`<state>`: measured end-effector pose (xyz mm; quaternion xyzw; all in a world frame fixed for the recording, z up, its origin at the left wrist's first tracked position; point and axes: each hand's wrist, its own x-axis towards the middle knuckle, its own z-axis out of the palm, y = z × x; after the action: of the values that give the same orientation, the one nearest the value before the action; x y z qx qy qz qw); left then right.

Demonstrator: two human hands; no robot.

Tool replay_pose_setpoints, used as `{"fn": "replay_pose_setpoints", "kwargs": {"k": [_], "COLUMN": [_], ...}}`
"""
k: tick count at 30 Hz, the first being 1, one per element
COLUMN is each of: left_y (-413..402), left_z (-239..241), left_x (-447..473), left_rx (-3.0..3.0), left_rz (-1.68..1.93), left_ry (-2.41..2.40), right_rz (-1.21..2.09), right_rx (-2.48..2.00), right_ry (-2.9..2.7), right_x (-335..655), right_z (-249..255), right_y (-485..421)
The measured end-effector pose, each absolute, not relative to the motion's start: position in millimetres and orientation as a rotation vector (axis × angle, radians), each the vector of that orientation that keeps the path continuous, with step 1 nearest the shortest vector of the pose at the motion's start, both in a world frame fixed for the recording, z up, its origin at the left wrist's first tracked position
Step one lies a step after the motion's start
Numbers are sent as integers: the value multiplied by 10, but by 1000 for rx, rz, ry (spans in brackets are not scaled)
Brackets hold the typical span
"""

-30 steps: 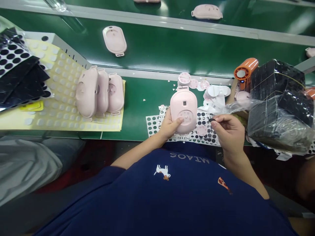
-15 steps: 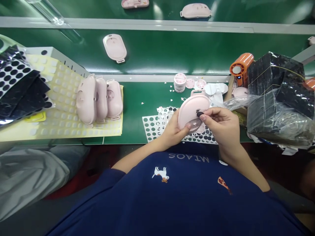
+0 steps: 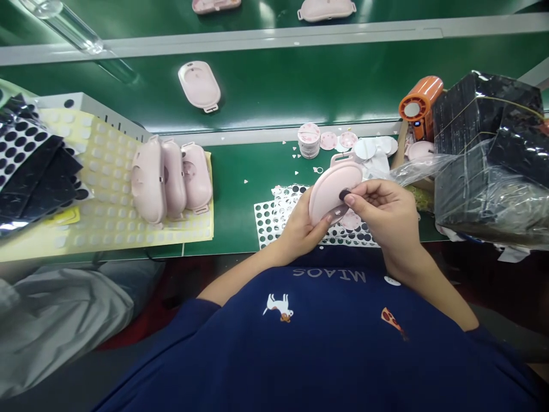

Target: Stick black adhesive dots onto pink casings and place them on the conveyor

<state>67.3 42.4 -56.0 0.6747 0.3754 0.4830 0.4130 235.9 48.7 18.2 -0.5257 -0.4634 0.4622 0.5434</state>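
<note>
My left hand (image 3: 302,229) is closed around the lower left side of a pale pink oval plastic case (image 3: 330,189), which it holds up tilted over the bench. The thumb lies across the front by a round recess. Between thumb and forefinger my right hand (image 3: 388,220) pinches a small round black sticker (image 3: 343,194) against the front of the case. Whether the sticker is stuck down cannot be told. Beneath the case are white sticker sheets (image 3: 268,220) with black and green-looking dots. Behind it stands a stack of round pink printed labels (image 3: 309,140).
Three pink cases (image 3: 148,183) stand at left on yellow sheets of round pads (image 3: 103,223). Black-dot sheets (image 3: 26,143) lie farther left. An orange handheld fan (image 3: 422,103) and a plastic-wrapped black stack (image 3: 484,154) are at right. Another pink case (image 3: 199,86) lies on the green belt (image 3: 274,80).
The black sticker has moved slightly up and left onto the case, covering the small dark slot seen before. The case has tilted a little. On the belt, pink cases have shifted slightly left.
</note>
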Motion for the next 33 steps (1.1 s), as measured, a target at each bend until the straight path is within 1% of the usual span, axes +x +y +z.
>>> {"fn": "replay_pose_setpoints", "kwargs": {"k": [9,27,29,33], "left_y": [462,458,452,437], "left_z": [-606,-662,-675,-644], "left_x": [634,602,603,596], "left_rx": [2050,2118,2070,1898], "left_rz": [1297,1351,1335,1228], "left_ry": [984,985,963,903], "right_rz": [1220,1270,1224,980], "right_rx": [-1204,-1224,-1240,-1265], "right_ry": [-1093,-1122,-1177,-1275], "right_x": [2379,2393,2410,2438], "right_z": [213,170,101,-94], "right_y": [519,536,547,552]}}
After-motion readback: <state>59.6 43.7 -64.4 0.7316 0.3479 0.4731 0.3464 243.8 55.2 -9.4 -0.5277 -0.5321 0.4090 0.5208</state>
